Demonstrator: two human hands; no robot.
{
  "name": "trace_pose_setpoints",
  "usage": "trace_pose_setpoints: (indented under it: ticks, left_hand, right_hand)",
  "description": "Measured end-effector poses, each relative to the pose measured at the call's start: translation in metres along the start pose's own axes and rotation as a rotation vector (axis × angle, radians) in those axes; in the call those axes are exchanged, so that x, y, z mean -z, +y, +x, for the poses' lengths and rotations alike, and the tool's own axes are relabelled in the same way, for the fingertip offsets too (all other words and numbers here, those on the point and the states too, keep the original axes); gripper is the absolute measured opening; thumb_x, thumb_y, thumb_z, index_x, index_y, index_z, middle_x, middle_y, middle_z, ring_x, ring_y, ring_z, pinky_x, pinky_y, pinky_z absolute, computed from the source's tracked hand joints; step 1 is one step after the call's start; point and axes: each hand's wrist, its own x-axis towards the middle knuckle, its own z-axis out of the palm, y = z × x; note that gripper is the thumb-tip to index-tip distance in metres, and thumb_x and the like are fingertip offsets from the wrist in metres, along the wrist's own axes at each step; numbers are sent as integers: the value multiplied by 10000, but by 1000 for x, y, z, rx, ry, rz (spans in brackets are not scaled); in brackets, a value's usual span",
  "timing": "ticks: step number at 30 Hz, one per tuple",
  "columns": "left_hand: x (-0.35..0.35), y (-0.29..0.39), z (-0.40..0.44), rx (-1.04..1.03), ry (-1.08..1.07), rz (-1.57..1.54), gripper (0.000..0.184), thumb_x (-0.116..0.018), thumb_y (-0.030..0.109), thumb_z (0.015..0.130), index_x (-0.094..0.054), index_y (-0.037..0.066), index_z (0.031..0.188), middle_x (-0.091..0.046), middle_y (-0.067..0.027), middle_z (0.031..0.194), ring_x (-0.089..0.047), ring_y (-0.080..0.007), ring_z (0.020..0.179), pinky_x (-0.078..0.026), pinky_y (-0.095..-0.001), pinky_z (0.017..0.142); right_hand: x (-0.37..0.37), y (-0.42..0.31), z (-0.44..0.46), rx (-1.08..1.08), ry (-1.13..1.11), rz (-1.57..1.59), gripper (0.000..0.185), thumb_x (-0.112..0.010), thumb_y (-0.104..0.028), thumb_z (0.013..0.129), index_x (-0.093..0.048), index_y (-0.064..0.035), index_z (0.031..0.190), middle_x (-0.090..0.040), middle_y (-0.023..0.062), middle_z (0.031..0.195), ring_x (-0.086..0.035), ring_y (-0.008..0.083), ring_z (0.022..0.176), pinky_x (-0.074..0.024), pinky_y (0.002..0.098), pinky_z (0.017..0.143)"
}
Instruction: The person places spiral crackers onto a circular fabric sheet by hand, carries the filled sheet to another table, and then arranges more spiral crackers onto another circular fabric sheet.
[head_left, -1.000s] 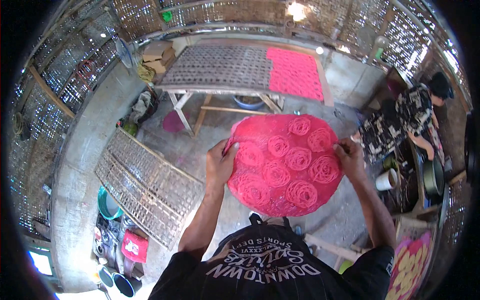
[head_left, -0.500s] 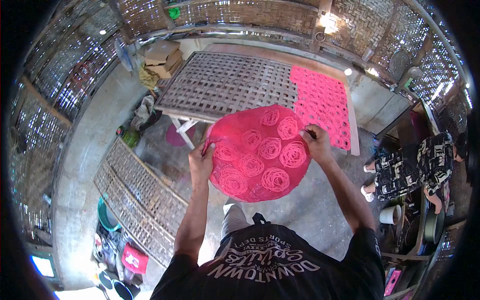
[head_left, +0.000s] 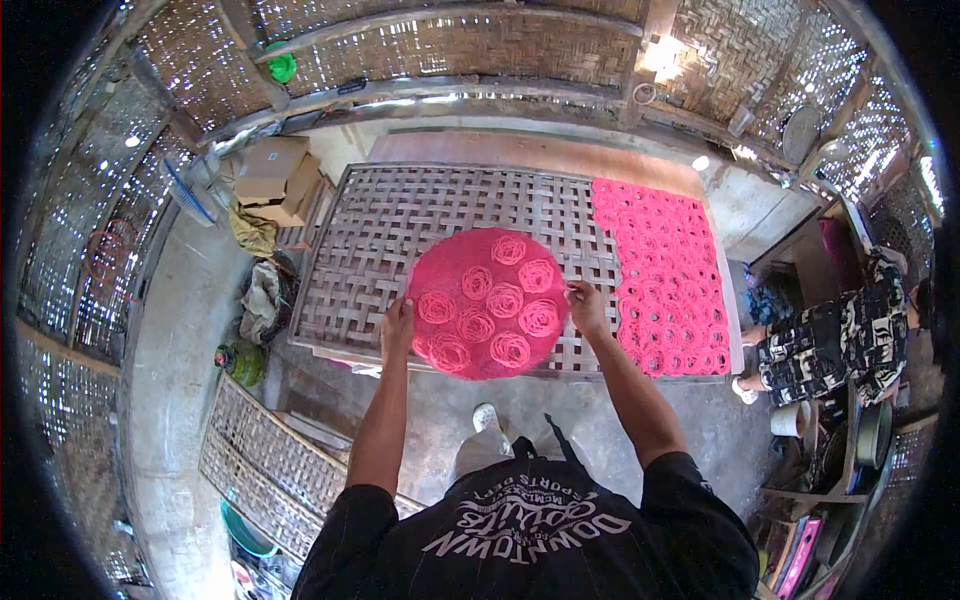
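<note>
A round pink sheet [head_left: 470, 258] with several pink swirled rosettes on it is stretched between my two hands. My left hand [head_left: 397, 328] pinches its left edge, and my right hand [head_left: 586, 305] grips the right edge. The sheet is over the front part of a raised woven bamboo rack [head_left: 370, 215]; whether it touches the slats I cannot tell. Rows of pink rosettes [head_left: 668, 280] lie on the rack's right end, to the right of my right hand.
Another woven rack [head_left: 262, 452] slopes at the lower left. Cardboard boxes [head_left: 275, 180] and a green gas cylinder [head_left: 240, 362] stand left of the raised rack. At the right a person in patterned clothes [head_left: 835, 340] is near shelves and a white bucket [head_left: 789, 419].
The view has moved up to the raised rack, which now fills more of the middle. Both hands have carried the pink sheet from over the floor to over the rack's front.
</note>
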Motion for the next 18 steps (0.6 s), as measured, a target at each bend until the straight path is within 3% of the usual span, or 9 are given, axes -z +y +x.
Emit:
trace_pose_setpoints:
  ticks: [2, 3, 4, 5, 6, 7, 9, 13, 18]
  left_hand:
    - [-9, -13, 7, 122, 100, 100, 433, -534, 356, 929, -630, 4, 1163, -670, -224, 915, -653, -362, 857, -490, -429, 763]
    - [-12, -27, 12, 122, 149, 129, 417, -545, 331, 919, -633, 7, 1166, -673, -222, 934, -651, -370, 880, -493, -440, 777]
    - [-17, -40, 16, 122, 199, 160, 401, -555, 305, 910, -636, 9, 1169, -676, -220, 953, -650, -378, 903, -496, -451, 791]
    - [-25, -55, 17, -73, 316, 196, 327, -600, 195, 871, -655, 17, 1140, -683, -198, 981, -648, -367, 912, -508, -458, 823]
    - [-27, -45, 18, -108, 290, 206, 306, -617, 166, 860, -660, 19, 1125, -684, -188, 989, -647, -360, 919, -510, -455, 835]
    - [-36, -34, 14, -144, 269, 214, 287, -633, 137, 848, -665, 22, 1109, -684, -178, 996, -647, -353, 927, -511, -451, 847]
    - [-59, -1, 5, -237, 201, 204, 247, -679, 74, 813, -679, 39, 1058, -675, -159, 1034, -632, -332, 980, -507, -430, 872]
    - [-116, 43, -5, -416, -28, 117, 267, -702, 87, 794, -685, 54, 1058, -672, -142, 1057, -621, -324, 1017, -502, -426, 891]
    - [-159, 61, 1, -342, -90, 193, 285, -696, 72, 777, -685, 54, 1061, -671, -141, 1063, -618, -331, 1038, -494, -418, 926]
  right_hand:
    - [-13, 23, -4, 37, 79, -131, 200, -647, -39, 866, -653, 10, 1060, -665, 88, 798, -600, 132, 660, -479, 281, 626]
    - [-8, 12, -11, 43, 109, -241, 202, -651, -59, 843, -669, -15, 1040, -684, 139, 882, -652, 221, 700, -510, 330, 646]
    - [-5, 1, -15, 59, 89, -274, 200, -658, -73, 838, -673, -27, 1033, -684, 138, 894, -654, 243, 711, -516, 346, 656]
    - [-5, -6, -18, 75, 70, -304, 199, -665, -87, 833, -678, -38, 1026, -684, 137, 906, -656, 265, 721, -521, 361, 665]
    - [-5, -15, -20, 90, 50, -332, 198, -672, -101, 828, -682, -49, 1019, -683, 136, 918, -658, 287, 731, -527, 377, 675]
    - [-4, -24, -17, 110, -88, -402, 208, -672, -181, 841, -687, -87, 1025, -663, 132, 937, -646, 327, 877, -523, 413, 753]
    - [-24, -23, -5, 243, -166, -445, 205, -661, -205, 846, -694, -98, 1018, -657, 114, 965, -633, 310, 921, -512, 415, 791]
    - [-58, -33, 26, 483, -275, -646, 202, -650, -238, 848, -698, -119, 1004, -671, 64, 954, -611, 273, 995, -480, 400, 865]
    - [-80, -37, 53, 523, -599, -1072, 241, -591, -250, 845, -706, -138, 1025, -667, 49, 1024, -524, 268, 1145, -367, 464, 968]
